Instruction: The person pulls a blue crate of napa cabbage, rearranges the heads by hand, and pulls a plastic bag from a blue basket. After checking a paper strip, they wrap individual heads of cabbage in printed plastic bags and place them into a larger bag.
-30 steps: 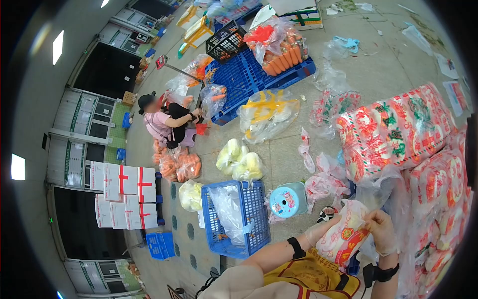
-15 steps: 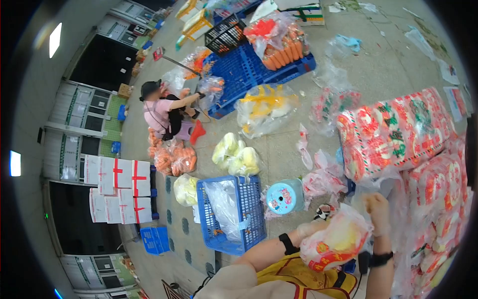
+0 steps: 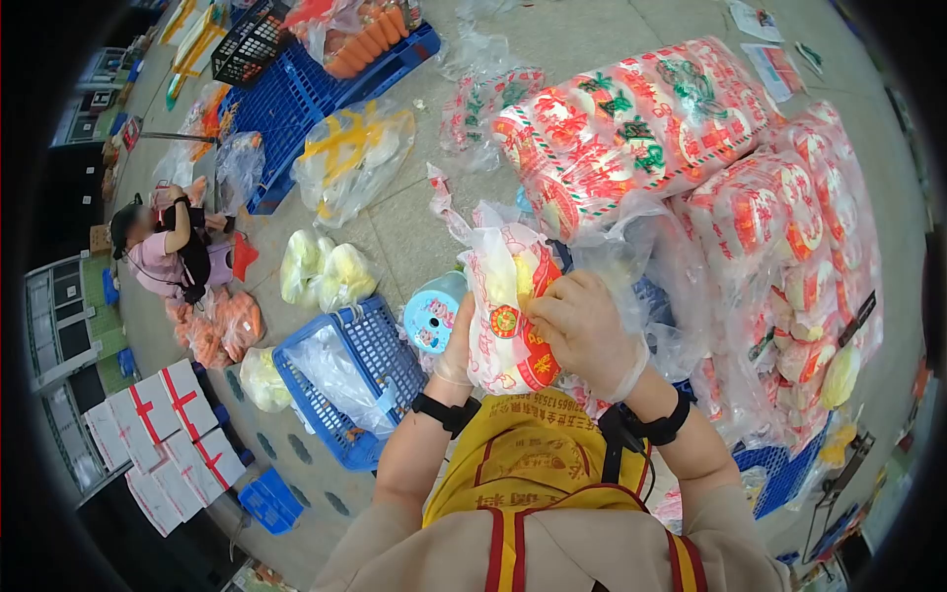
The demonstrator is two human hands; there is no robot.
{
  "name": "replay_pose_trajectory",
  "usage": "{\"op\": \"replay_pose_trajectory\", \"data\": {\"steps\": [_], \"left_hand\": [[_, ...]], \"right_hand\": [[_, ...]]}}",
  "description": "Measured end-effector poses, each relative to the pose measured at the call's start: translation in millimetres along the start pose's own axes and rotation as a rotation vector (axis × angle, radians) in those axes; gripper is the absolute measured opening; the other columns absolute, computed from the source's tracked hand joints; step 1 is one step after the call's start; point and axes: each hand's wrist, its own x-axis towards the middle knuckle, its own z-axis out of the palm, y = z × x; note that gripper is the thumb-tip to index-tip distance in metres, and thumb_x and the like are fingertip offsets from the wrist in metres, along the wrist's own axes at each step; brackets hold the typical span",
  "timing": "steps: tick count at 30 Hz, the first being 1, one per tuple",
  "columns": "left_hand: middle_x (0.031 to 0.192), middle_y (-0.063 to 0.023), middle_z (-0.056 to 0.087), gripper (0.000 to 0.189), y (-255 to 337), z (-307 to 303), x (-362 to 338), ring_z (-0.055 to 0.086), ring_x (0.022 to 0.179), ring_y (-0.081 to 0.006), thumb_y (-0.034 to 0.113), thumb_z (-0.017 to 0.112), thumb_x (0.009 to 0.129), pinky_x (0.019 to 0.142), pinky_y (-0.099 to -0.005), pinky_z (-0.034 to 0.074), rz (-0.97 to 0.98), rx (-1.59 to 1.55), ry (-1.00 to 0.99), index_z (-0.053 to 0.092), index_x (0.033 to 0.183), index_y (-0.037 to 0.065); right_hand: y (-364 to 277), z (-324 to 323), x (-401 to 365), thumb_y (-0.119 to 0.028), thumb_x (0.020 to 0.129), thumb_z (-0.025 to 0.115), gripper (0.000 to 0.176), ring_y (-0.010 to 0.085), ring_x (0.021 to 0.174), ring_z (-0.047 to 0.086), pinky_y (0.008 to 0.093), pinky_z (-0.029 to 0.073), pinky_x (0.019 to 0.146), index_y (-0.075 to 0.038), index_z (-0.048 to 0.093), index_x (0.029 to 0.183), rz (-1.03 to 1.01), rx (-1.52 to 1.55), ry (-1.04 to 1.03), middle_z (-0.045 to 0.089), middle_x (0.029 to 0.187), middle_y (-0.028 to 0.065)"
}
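Note:
A pale yellow cabbage in a red-printed plastic bag (image 3: 508,326) is held up in front of my chest. My left hand (image 3: 455,353) supports the bag from the left, its fingers partly hidden behind it. On the other side, my right hand (image 3: 582,326) has its fingers curled, gripping the plastic of the bag near the cabbage. Thin clear gloves seem to cover both hands. A loose twisted end of the plastic sticks out at the upper left of the bag.
At right are stacked large bags of wrapped cabbages (image 3: 641,128). A blue round stool (image 3: 434,314) and blue crate (image 3: 340,380) stand to the left, near bagged pale vegetables (image 3: 326,271). Further off, a seated person (image 3: 163,247) is beside bagged carrots (image 3: 222,326) and a blue pallet (image 3: 271,118).
My view has swung to the right. The bagged cabbage is now upright before my chest, and my right hand, raised apart before, has come down onto the bag.

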Motion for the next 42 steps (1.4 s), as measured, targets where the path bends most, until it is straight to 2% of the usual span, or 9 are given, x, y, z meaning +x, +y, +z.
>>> {"op": "replay_pose_trajectory", "data": {"steps": [7, 10, 16, 18, 23, 26, 31, 33, 42], "left_hand": [[0.125, -0.0115, 0.054, 0.058, -6.4, 18.3, -23.7, 0.057, 0.108, -0.0206, 0.045, 0.048, 0.093, 0.094, -0.0331, 0.046, 0.015, 0.293, 0.446, 0.04, 0.134, 0.003], [0.126, -0.0121, 0.054, 0.062, -15.0, -14.7, -15.1, 0.056, 0.11, -0.0212, 0.047, 0.047, 0.093, 0.095, -0.0342, 0.046, -0.14, 0.058, 0.23, 0.038, 0.135, 0.004], [0.131, -0.0123, 0.05, 0.061, -35.1, -26.5, -13.2, 0.054, 0.114, -0.0237, 0.047, 0.043, 0.094, 0.098, -0.0368, 0.044, -0.243, -0.082, -0.013, 0.034, 0.139, 0.007], [0.135, -0.0121, 0.046, 0.061, -42.2, -25.6, -14.5, 0.051, 0.118, -0.0239, 0.046, 0.042, 0.095, 0.101, -0.0379, 0.041, -0.208, -0.196, -0.07, 0.032, 0.14, 0.007], [0.136, -0.0097, 0.045, 0.062, -38.5, -18.1, -28.6, 0.047, 0.121, -0.0199, 0.042, 0.052, 0.092, 0.104, -0.0367, 0.037, 0.112, 0.232, 0.258, 0.032, 0.14, 0.008], [0.13, -0.0089, 0.049, 0.054, -34.8, -29.6, -17.1, 0.049, 0.118, -0.0206, 0.037, 0.053, 0.092, 0.102, -0.0366, 0.04, 0.015, -0.001, 0.145, 0.039, 0.135, 0.007], [0.13, -0.009, 0.049, 0.054, -24.2, -9.5, -2.7, 0.049, 0.118, -0.0203, 0.036, 0.054, 0.092, 0.101, -0.0367, 0.04, 0.005, -0.009, 0.097, 0.039, 0.135, 0.007], [0.13, -0.0091, 0.049, 0.054, -21.9, -6.5, 1.2, 0.049, 0.118, -0.0201, 0.035, 0.054, 0.092, 0.101, -0.0368, 0.041, 0.014, 0.007, 0.092, 0.039, 0.135, 0.007], [0.13, -0.0094, 0.05, 0.054, -34.9, -9.3, -8.2, 0.05, 0.117, -0.0195, 0.034, 0.056, 0.091, 0.1, -0.0369, 0.041, -0.025, 0.023, 0.08, 0.039, 0.135, 0.007]], "right_hand": [[-1.1, 6.1, -13.6, 0.001, 0.074, 0.058, 0.016, 0.0329, 0.073, 0.058, 0.0415, 0.046, 0.065, -0.004, 0.06, 0.089, 0.085, 0.263, 0.066, 0.06, 0.079, 0.0133], [-17.5, 1.7, -12.4, -0.001, 0.073, 0.06, 0.017, 0.0326, 0.068, 0.056, 0.0383, 0.045, 0.061, -0.003, 0.059, 0.09, 0.105, 0.048, 0.087, 0.059, 0.077, 0.0148], [1.1, -18.0, -7.3, -0.011, 0.07, 0.07, 0.012, 0.0258, 0.07, 0.06, 0.0346, 0.048, 0.064, -0.004, 0.065, 0.078, 0.45, 0.143, -0.563, 0.063, 0.082, 0.0115], [12.2, -17.3, -12.4, -0.013, 0.073, 0.07, 0.009, 0.0207, 0.068, 0.06, 0.0319, 0.047, 0.064, -0.006, 0.066, 0.07, 0.174, 0.809, -0.515, 0.063, 0.078, 0.0072], [12.6, -41.6, -21.7, -0.014, 0.081, 0.065, 0.01, 0.0143, 0.062, 0.057, 0.0273, 0.045, 0.059, -0.005, 0.063, 0.078, 0.451, 0.877, -0.627, 0.061, 0.072, 0.0037], [59.8, -50.9, -57.3, -0.014, 0.087, 0.059, 0.012, 0.0107, 0.057, 0.054, 0.0253, 0.043, 0.054, -0.004, 0.058, 0.082, 0.65, 1.153, -0.286, 0.059, 0.07, 0.0032], [116.3, -3.0, -90.0, -0.011, 0.087, 0.059, 0.014, 0.0089, 0.07, 0.056, 0.0233, 0.047, 0.065, -0.001, 0.061, 0.097, 0.937, 0.645, 0.102, 0.059, 0.075, 0.0009], [96.2, 11.1, -78.8, -0.011, 0.084, 0.063, 0.023, 0.0083, 0.073, 0.055, 0.0236, 0.047, 0.069, 0.0, 0.06, 0.104, 0.771, 0.633, 0.631, 0.06, 0.083, 0.0009], [23.7, 2.2, -29.6, -0.009, 0.084, 0.061, 0.023, 0.0095, 0.082, 0.053, 0.0235, 0.042, 0.072, -0.002, 0.062, 0.106, 0.262, 0.345, 0.333, 0.057, 0.089, 0.0014]]}}
